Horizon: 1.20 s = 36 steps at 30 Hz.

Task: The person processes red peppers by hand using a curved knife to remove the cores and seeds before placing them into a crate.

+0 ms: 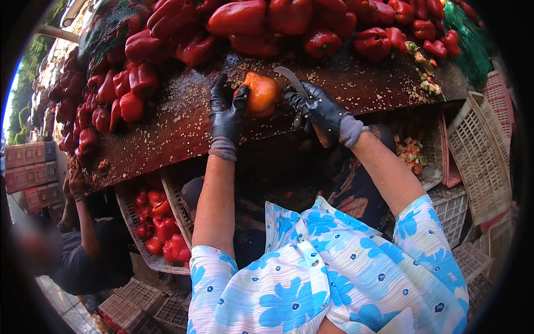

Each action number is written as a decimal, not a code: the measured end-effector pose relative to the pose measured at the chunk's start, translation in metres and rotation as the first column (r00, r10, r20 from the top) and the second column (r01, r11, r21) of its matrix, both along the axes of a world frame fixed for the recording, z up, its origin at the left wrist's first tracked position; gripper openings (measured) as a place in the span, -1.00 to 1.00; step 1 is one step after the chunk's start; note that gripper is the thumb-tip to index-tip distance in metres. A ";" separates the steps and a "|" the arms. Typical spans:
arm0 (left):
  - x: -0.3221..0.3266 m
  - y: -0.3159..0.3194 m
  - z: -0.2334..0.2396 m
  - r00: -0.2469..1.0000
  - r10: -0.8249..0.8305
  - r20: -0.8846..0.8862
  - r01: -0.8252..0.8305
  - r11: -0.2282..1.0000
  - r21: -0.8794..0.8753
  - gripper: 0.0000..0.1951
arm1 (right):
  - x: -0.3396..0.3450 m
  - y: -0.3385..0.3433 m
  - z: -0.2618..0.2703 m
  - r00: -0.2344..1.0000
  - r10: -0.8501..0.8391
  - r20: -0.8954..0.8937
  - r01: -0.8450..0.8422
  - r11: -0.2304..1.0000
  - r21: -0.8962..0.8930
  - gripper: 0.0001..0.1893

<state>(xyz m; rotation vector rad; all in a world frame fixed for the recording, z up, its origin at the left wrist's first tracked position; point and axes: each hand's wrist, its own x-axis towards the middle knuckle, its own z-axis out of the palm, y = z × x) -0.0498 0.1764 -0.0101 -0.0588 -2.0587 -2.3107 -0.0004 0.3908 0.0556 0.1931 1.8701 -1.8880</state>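
Observation:
My left hand (227,110), in a black coated glove, is at the left side of an orange-red bell pepper (262,94) over the seed-strewn table, its thumb against the pepper. My right hand (319,108), gloved alike, grips a knife with a curved blade (292,79) and a wooden handle; the blade points up and left, just right of the pepper. Whether the right fingers also touch the pepper is unclear. Beyond both hands lies a large heap of red bell peppers (290,16).
Opened red peppers fill a plastic crate (144,254) below the table at left; another crate (434,167) at right holds pepper cores. Empty crates (479,158) lean at far right. A co-worker (89,250) sits at far left, hands at the table's edge. Green netting (465,41) lies upper right.

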 end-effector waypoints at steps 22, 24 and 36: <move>0.042 0.034 0.017 0.809 -0.102 -0.579 -0.388 0.647 -0.657 -0.51 | -0.040 -0.018 0.066 0.808 0.580 0.103 -0.477 0.542 0.692 -0.75; 0.040 0.031 0.008 0.843 -0.058 -0.534 -0.345 0.704 -0.621 -0.60 | -0.029 -0.013 0.052 0.826 0.543 0.153 -0.498 0.575 0.649 -0.75; 0.031 0.024 0.056 0.801 -0.119 -0.587 -0.474 0.473 -0.743 -0.39 | 0.018 0.016 0.014 0.989 0.046 -0.139 0.005 0.938 0.347 -0.68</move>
